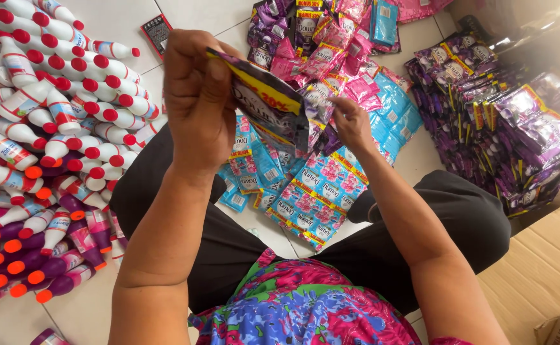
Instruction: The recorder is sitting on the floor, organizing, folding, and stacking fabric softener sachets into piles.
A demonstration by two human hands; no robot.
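- A seated person's left hand (197, 102) holds a strip of purple sachets (270, 105) up over the lap, the grip pinching the strip's upper end between thumb and fingers.
- The right hand (351, 124) pinches the strip's lower end, fingertips pressed together on the purple edge, just above a spread of blue sachets (312, 191) lying on the tiled floor (120, 22) between the knees.
- Beyond the blue ones lie pink sachets (331, 64), touching them and overlapping at the border.
- To the person's left, a heap of white bottles with red caps (56, 96) runs off the frame's edge; purple bottles with orange caps (31, 262) lie at its near end, close beside the left knee.
- To the right, stacked purple sachets (497, 121) reach a flattened cardboard box (542, 268) at the lower corner.
- Bare tile shows only in narrow patches: behind the bottle heap, between the pink pile and the purple stacks, and near the lower left edge.
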